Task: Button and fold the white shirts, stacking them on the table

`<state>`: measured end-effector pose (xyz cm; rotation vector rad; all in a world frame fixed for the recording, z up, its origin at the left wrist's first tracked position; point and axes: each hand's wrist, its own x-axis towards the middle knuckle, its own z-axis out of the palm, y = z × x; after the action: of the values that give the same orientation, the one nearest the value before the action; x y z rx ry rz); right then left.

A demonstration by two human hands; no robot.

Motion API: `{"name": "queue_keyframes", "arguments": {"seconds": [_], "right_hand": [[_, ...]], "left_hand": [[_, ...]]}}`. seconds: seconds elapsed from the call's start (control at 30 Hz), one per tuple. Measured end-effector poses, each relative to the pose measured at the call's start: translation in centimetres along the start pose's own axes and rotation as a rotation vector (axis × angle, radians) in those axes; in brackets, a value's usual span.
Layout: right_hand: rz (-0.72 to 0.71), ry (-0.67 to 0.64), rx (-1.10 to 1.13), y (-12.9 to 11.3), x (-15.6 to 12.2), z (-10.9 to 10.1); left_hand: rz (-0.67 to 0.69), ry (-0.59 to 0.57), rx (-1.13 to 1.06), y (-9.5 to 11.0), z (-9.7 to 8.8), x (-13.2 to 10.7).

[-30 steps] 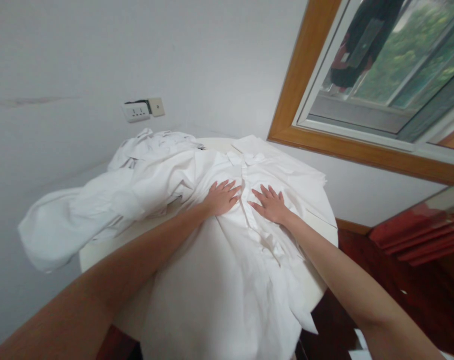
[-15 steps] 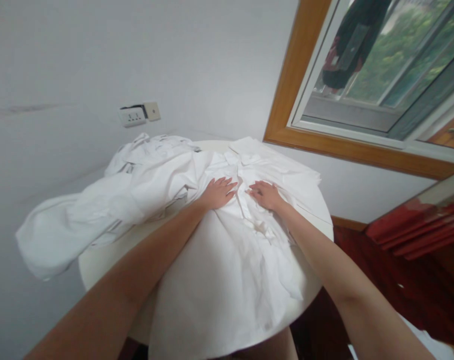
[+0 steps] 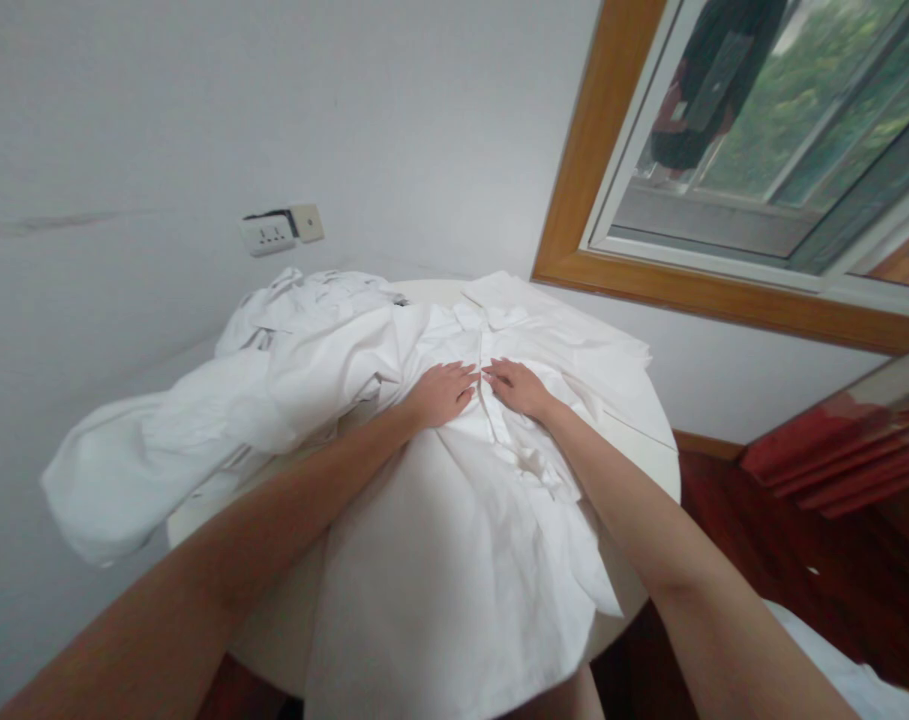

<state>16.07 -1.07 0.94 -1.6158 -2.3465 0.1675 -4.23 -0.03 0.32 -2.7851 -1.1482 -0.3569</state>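
Observation:
A white button-front shirt (image 3: 424, 560) is spread over a round table, its lower part draped over the front edge. My left hand (image 3: 442, 394) lies flat on the shirt's left front, fingers stretched toward the middle strip. Opposite it, my right hand (image 3: 518, 387) rests on the right front with fingers slightly bent, its tips touching the cloth at the front opening. The two hands' fingertips are close together across the opening. Below my right hand the cloth is bunched and wrinkled.
More crumpled white cloth (image 3: 154, 440) lies on the left, hanging past the edge of the round table (image 3: 653, 450). Behind stands a wall with a socket (image 3: 269, 235). A wood-framed window (image 3: 574, 200) is at the right, red fabric (image 3: 836, 455) below it.
My right hand has moved slightly left, and both hands' fingertips are now closer together at the shirt's opening. The front opening looks more closed, and the lower right hem has shifted a little.

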Motion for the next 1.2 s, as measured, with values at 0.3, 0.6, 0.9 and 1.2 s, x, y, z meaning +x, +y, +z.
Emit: {"name": "queue_keyframes", "arguments": {"seconds": [0.3,0.6,0.9,1.2], "right_hand": [[0.024,-0.127,-0.114,-1.4,-2.7,-0.4],[0.04,-0.081,-0.024,-0.9,-2.1,-1.7],[0.072,-0.095,-0.053,1.0,-6.7,-3.4],[0.092,-0.133,-0.183,1.8,-6.4,-2.1]], "left_hand": [[-0.033,0.03,-0.01,0.4,0.0,-1.6],[-0.153,0.075,-0.108,4.1,-2.7,-2.8],[-0.149,-0.069,-0.12,3.8,-0.6,-3.3],[-0.047,-0.089,-0.095,1.4,-0.5,-1.4]]}}
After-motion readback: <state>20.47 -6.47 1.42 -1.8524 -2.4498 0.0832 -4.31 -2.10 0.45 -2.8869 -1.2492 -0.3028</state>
